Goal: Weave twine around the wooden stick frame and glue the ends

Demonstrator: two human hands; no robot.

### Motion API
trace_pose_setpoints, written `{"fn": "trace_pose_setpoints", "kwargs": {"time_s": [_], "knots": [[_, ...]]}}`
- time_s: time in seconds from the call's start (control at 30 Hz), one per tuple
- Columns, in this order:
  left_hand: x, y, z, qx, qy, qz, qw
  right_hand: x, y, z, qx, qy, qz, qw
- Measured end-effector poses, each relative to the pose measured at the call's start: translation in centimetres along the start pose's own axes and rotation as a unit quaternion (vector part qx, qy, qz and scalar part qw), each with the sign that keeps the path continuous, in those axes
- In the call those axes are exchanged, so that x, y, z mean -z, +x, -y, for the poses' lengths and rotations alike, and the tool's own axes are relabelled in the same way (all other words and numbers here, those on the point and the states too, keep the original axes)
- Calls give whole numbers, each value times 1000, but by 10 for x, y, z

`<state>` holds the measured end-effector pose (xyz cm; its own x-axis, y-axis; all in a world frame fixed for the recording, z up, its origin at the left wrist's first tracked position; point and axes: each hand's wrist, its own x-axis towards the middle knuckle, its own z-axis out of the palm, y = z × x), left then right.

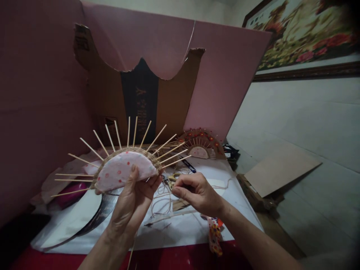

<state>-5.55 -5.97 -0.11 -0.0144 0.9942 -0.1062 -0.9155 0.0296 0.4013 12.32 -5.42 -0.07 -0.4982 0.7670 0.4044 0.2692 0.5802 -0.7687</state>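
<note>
My left hand [137,195] grips a half-round craft piece [118,174] from below, thumb on its front. The piece is covered in white fabric with red dots, edged with twine, and thin wooden sticks fan out from its curved side. To the right, my right hand [197,193] is closed, thumb and fingertips pressed together; what they pinch, if anything, I cannot make out. Loose twine [161,204] lies on the table below, between my hands. Partly hidden by my right hand are scissors [170,180] with yellowish handles.
A finished-looking half-round piece with red beads [200,152] leans at the back. A blue cutter [188,165] lies in front of it. Cut cardboard [174,108] stands against a pink panel [225,75]. A curved white sheet [73,217] is at left, and a flower-patterned item [215,238] at the front.
</note>
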Motion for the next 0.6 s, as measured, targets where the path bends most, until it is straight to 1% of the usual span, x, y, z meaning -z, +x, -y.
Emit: {"fn": "trace_pose_setpoints", "kwargs": {"time_s": [0.1,0.2,0.27,0.33,0.4,0.5,0.6], "knots": [[0,0,0,-3,14,2,1000,0,-2,5,-3,4,-11,1000],[0,0,0,-11,26,12,1000,-1,-4,10,-8,32,-23,999],[0,0,0,-18,37,17,999,-1,-5,12,-11,46,-42,998],[0,-1,0,-22,47,19,998,-2,-6,14,-10,48,-81,995],[0,-2,1,-24,50,23,998,-1,-6,16,1,29,-132,991],[1,-2,3,-27,46,35,998,3,-5,18,35,-41,-211,976],[3,-1,4,-28,42,39,998,11,-4,20,76,-111,-268,954]]}}
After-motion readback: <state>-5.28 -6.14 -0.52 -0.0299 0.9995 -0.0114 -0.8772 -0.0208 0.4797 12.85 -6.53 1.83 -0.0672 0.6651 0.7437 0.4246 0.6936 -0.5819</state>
